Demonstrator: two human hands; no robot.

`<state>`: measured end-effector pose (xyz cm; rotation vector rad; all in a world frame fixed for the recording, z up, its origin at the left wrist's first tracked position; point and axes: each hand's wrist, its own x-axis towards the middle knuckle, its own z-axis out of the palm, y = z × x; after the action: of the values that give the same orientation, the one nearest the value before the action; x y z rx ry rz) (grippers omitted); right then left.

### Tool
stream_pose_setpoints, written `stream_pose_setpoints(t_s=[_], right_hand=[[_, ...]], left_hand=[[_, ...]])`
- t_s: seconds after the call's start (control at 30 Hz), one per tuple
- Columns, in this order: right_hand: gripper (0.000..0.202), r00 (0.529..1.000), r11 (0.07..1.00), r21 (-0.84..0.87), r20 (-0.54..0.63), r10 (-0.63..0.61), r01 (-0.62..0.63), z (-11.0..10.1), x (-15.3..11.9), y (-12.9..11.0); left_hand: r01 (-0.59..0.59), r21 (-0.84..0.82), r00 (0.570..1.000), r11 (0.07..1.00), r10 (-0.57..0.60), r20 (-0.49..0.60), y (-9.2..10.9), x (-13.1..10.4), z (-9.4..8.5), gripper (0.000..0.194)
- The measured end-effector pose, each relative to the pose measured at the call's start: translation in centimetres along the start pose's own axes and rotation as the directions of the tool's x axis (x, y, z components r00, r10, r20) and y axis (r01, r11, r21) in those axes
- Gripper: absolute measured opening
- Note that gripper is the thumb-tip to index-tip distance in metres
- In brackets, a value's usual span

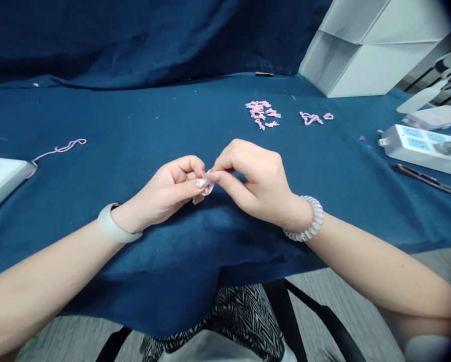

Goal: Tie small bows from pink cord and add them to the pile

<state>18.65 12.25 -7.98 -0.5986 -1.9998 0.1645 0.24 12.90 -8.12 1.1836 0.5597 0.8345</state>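
L hand (171, 188) is nearly closed: thumb & index pinch a small pink cord piece (209, 189), other fingers curled loosely. R hand (255, 173) comes in from its 3 o'clock side, thumb & index also pinched on the cord piece, rest of fingers folded in. Fingertips of both meet there, approx. mid-view, above the near part of the blue cloth (135, 115); most of the cord piece is hidden, so can't tell its shape.

Counts, w/ clock directions from the hands: 2 hands, 1 cord piece between them. 1 pale wristband (120, 226) on L wrist, 1 clear coil bracelet (308, 221) on R. At 1 o'clock, 1 bigger group of pink knots (258, 111), several pcs overlapping, can't count exactly. At 2, 1 smaller group (311, 118), no. of pcs unclear, + 1 single knot (328, 116) just beside it. Further out at 2, 2 white boxes (379, 68), stacked. Between 2 & 3, 1 flat clear case (434, 118). Approx. 3, 1 white power strip (421, 143) w/ 1 pair of dark snips (425, 178) just below it. Between 9 & 10, 1 loose pink strand (62, 149), its near end at 1 white block (5, 181), which sits at 9.
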Motion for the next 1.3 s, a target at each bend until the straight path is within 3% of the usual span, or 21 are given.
stream_pose_setpoints(t_s=[0.27,0.5,0.77,0.93,1.03,1.23,1.3], right_hand=[[0.019,1.000,0.999,0.054,-0.018,0.008,-0.007,0.1,0.0,0.3],[0.017,1.000,0.995,0.096,-0.011,-0.006,0.007,0.2,-0.1,0.8],[0.013,0.968,0.956,0.194,0.164,0.189,-0.219,0.0,0.2,0.4],[0.019,0.891,0.828,0.330,0.201,0.407,-0.453,-0.1,0.6,0.5],[0.031,0.859,0.788,0.344,0.216,0.463,-0.511,-0.6,0.7,0.9],[0.026,0.826,0.838,0.280,0.475,0.303,-0.468,-1.5,0.6,0.9],[0.022,0.833,0.870,0.256,0.489,0.260,-0.422,-1.4,0.5,0.8]], left_hand=[[-0.008,0.085,1.000,0.996,0.010,-0.021,0.0,0.1,-0.1,0.020],[0.069,0.177,0.997,0.982,-0.062,-0.045,-0.4,0.2,-0.8,0.019],[0.137,0.233,0.991,0.963,-0.133,-0.031,-0.6,0.3,-1.4,0.015],[0.091,0.134,0.996,0.987,-0.092,0.006,-0.3,0.2,-1.0,0.018],[0.075,0.065,0.997,0.995,-0.076,0.013,-0.1,0.1,-0.7,0.018],[0.051,-0.050,0.999,0.997,-0.050,0.015,-0.1,0.0,-0.8,0.014],[0.054,-0.064,0.998,0.996,-0.053,0.027,-0.1,-0.1,-0.8,0.013]])
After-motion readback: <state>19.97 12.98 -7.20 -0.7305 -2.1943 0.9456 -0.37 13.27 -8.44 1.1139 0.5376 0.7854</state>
